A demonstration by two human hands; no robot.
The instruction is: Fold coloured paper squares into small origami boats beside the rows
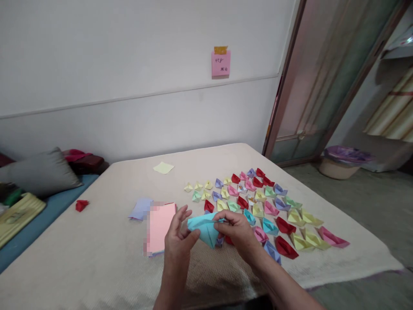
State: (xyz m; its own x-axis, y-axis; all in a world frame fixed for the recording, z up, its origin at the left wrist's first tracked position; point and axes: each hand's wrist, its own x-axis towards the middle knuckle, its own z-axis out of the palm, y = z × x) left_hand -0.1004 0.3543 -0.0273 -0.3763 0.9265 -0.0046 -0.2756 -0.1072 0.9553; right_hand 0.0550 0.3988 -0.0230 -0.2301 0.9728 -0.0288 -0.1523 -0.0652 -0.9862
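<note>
A turquoise folded paper boat (206, 229) is held up between both hands above the front of the covered table. My left hand (179, 237) grips its left side, thumb in front and some fingers raised. With thumb and fingers pinched, my right hand (237, 230) holds the right end of the same paper. The boat's point faces down and its folded edge is on top. Behind and right of my hands stand rows of small folded paper boats (271, 208) in red, yellow, blue, green and pink. Left of my left hand lies a stack of pink paper sheets (163, 226).
A blue-violet paper (141, 209) lies beside the stack, and a yellow sheet (163, 168) farther back. A crumpled red paper piece (81, 205) is at the left. A grey cushion (40, 172) sits beyond the left edge. A lined bin (343, 161) stands on the floor at right.
</note>
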